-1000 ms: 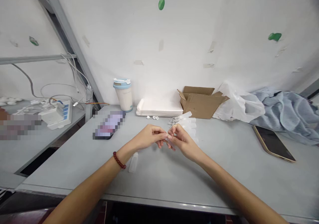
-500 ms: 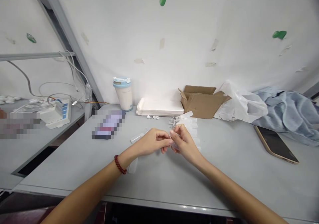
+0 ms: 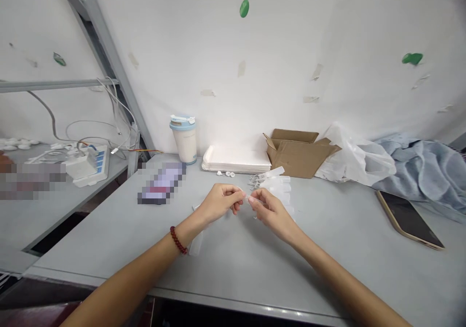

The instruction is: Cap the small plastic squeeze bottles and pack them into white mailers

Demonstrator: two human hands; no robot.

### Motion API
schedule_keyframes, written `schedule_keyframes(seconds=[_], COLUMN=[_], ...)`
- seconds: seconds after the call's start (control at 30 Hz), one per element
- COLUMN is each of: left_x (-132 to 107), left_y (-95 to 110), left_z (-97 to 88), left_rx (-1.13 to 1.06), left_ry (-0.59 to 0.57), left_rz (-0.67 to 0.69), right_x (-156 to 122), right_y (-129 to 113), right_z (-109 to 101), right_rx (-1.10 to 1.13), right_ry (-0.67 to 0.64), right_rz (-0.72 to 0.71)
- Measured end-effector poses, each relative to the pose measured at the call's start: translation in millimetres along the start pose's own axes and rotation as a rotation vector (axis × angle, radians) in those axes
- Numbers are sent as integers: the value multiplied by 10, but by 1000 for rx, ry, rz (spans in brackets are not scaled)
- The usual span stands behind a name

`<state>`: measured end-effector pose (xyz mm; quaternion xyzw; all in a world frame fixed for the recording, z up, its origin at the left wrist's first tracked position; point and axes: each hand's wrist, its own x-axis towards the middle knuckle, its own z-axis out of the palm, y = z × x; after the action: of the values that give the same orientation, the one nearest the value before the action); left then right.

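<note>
My left hand [image 3: 223,202] and my right hand [image 3: 268,212] meet over the middle of the table, fingertips almost touching. Thumb and fingers of each are pinched. A thin white strand [image 3: 239,188] shows at my left fingertips. Whatever my right fingers grip is small and pale, mostly hidden by them. Just behind my right hand lies a row of translucent plastic pieces [image 3: 279,184], some with thin white loops. Another translucent piece [image 3: 195,244] lies beside my left wrist, partly covered by it. Several small white caps [image 3: 228,174] sit farther back.
At the back stand a cup with a blue lid [image 3: 184,140], a stack of white envelopes [image 3: 236,159], an open cardboard box [image 3: 300,157] and a plastic bag [image 3: 358,159]. A blue cloth [image 3: 422,171] and a phone [image 3: 409,219] are at right; a pixelated phone [image 3: 162,184] lies left.
My hands have drawn slightly apart, and a pale strand now shows between the fingertips. The whole view has shifted a little, so the scene sits slightly lower and farther right.
</note>
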<state>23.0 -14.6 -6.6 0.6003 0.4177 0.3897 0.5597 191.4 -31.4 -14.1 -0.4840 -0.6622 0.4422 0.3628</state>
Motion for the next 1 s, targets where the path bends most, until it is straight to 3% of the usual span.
schedule_keyframes(seconds=[0.2, 0.43, 0.67, 0.87, 1.0], left_x=[22, 28, 31, 20, 11], left_y=[-24, -35, -38, -1, -6], left_z=[-32, -79, -87, -19, -7], left_rx=[-17, 78, 114, 59, 155], left_ry=[-39, -98, -87, -42, -55], left_rz=[-16, 54, 82, -23, -61], right_x=[18, 42, 70, 21, 11], right_y=[34, 93, 105, 79, 83], right_z=[32, 29, 34, 58, 73], right_rx=[-106, -28, 107, 108, 77], right_ry=[43, 20, 13, 44, 48], right_rz=[-19, -44, -17, -32, -53])
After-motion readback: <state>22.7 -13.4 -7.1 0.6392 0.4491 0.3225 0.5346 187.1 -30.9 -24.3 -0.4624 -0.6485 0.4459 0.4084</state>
